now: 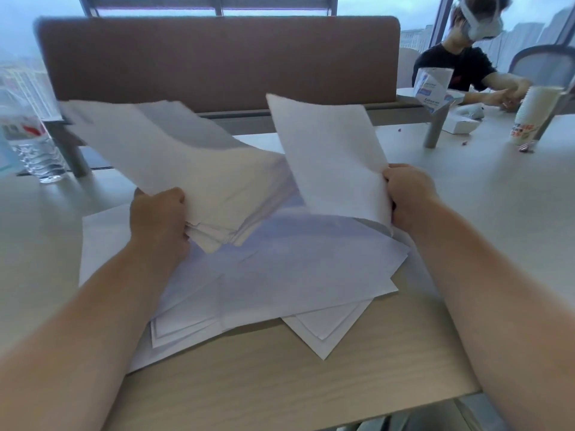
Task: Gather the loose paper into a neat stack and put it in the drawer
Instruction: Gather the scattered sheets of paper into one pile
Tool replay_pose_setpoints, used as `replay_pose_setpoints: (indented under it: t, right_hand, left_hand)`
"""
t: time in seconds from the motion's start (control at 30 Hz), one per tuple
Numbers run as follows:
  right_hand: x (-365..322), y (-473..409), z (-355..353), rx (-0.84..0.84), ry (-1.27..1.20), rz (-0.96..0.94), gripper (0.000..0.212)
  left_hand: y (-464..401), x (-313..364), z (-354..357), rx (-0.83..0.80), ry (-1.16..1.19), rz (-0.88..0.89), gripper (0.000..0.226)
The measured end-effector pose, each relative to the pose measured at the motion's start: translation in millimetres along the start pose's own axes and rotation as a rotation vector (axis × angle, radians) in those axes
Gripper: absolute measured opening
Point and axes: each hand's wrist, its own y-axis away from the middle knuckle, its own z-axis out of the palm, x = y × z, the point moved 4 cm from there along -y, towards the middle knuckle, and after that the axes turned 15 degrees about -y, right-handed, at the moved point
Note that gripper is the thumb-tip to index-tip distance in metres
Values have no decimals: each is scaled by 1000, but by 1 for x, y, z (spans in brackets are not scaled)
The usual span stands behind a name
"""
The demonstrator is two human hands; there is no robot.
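Note:
Loose white paper sheets (280, 275) lie in a skewed, overlapping pile on the desk in front of me. My left hand (158, 219) grips a lifted bundle of several sheets (174, 157) by its near edge; the bundle fans up and to the left. My right hand (407, 194) pinches another white sheet (329, 157) by its right edge and holds it upright above the pile. No drawer is in view.
The desk (280, 384) has a wooden front edge. A brown divider panel (217, 57) stands behind the paper. A water bottle (28, 144) stands at far left. At right sit a person, a paper cup stack (532, 116), a tissue box (431, 88) and a grey post (435, 129).

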Motion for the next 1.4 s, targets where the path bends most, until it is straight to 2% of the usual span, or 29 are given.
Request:
replay_pose_setpoints:
  t: [0.07,0.17,0.3,0.4,0.5,0.57,0.7,0.77,0.87,0.93,1.0,1.07,1.1,1.13,1.2,1.27,1.4]
  right_hand:
    - [2,4,11,-60,-41,-31,30]
    - [7,10,21,-115,9,-53,21]
    - [21,21,32,-144,116,-20,12]
    - [30,25,37,-169,43,88,20]
    - [30,23,38,-174,-40,132,24]
    - [27,24,40,-202,-34,107,26]
    - [29,28,43,-246,122,69,29]
    - [25,29,43,-251,75,46,37]
    - [18,26,40,-230,10,2,38]
    - [14,24,33,-187,197,-84,26]
    - [14,23,32,-234,534,-176,7]
    - [20,31,32,-352,867,-129,14]
    - [23,37,34,-417,1012,-91,21]
    - [24,43,34,-462,1124,-74,37]
    - [22,55,38,-482,1227,-70,65]
    - [21,61,41,-504,1251,-85,62]
    - [19,63,44,-557,1198,-156,34]
  left_hand:
    - [6,-1,10,-125,-134,9,34]
    - [20,-2,22,-335,-317,47,24]
    - [39,-3,31,-573,-396,104,20]
    - [37,-7,31,-530,-372,107,14]
    - [35,-7,31,-450,-487,129,29]
    - [34,-9,30,-452,-505,147,33]
    - [34,-15,34,-555,-579,249,10]
    - [27,-15,33,-487,-642,301,19]
    - [18,-5,27,-330,-504,263,25]
    - [10,0,19,-187,-365,209,28]
    - [3,0,9,-51,-301,166,30]
    - [-4,-4,2,36,-348,161,34]
    - [-7,-5,-1,61,-396,161,36]
    - [-9,-7,-2,80,-437,152,38]
    - [-12,-9,-2,82,-459,148,39]
    - [-13,-11,1,69,-462,164,41]
    - [-12,-13,5,73,-490,181,39]
